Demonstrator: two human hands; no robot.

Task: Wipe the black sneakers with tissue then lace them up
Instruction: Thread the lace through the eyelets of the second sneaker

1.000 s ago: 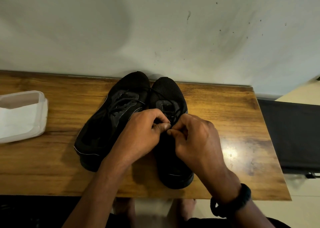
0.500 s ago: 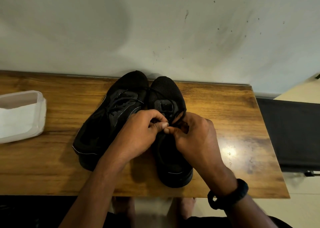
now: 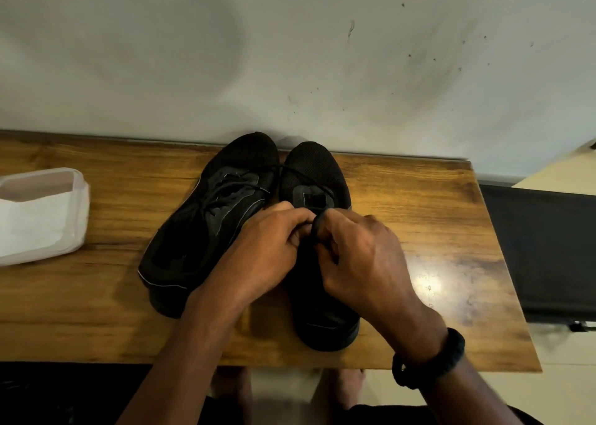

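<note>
— Dim, is it?
— Rather. Warm light from above leaves a glare patch on the table [image 3: 451, 231], centre right.
— Shadows?
— Soft ones on the wall [image 3: 290, 54], upper left. The sneakers [image 3: 219, 231] lose detail in black. The table's far edge bows, and the lower corners blur.

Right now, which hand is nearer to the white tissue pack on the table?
Left. The left hand pinches the lace over one sneaker, to the right of the tissue pack; the right hand pinches it too, just beyond, farther off.

Both hands [image 3: 322, 247] pinch black lace [image 3: 317, 223] over right sneaker [image 3: 317, 179]; left sneaker [image 3: 209, 224] beside.
</note>
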